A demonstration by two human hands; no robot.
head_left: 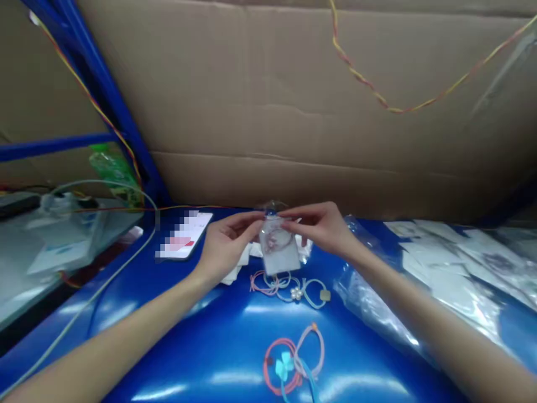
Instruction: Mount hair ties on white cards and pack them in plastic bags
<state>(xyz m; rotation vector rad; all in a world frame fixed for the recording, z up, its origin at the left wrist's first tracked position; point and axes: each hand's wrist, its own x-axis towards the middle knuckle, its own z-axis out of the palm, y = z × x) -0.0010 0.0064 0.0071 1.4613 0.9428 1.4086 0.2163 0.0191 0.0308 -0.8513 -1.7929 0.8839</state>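
Over the blue tabletop (201, 347), my left hand (224, 242) and right hand (322, 228) pinch a small clear bag (280, 257) by its top (seemingly so it hangs flat), near the loosely spread hair ties (296, 294).

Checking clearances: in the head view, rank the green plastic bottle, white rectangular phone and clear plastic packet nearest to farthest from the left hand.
1. Clear plastic packet, at the left hand.
2. White phone, just left of that hand.
3. Green bottle, farther left.
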